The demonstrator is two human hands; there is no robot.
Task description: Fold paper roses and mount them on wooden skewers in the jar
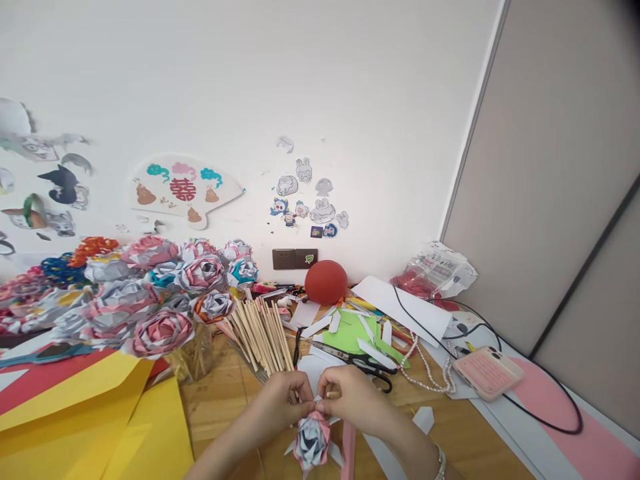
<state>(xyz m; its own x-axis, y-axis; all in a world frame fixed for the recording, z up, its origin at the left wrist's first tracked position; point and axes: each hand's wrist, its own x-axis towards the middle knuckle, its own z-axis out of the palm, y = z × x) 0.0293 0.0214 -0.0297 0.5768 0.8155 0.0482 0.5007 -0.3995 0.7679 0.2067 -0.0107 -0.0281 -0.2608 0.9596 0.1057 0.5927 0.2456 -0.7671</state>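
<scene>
Low in the middle of the head view is a paper flower with folded grey-white and pink petals, its bloom facing me. My left hand pinches its upper edge between thumb and fingertips. From the other side my right hand grips the same edge, its fingertips almost touching those of the left. A short piece of light wooden stick shows in the right hand's fingers. The exact fold under the fingertips is hidden. A pink paper strip lies just right of the flower.
Finished paper flowers crowd the left, above yellow paper sheets. Wooden sticks stand bundled ahead. Beyond my right hand lie black-handled scissors, green paper, a bead string and a phone with a black cable. A red balloon rests near the wall.
</scene>
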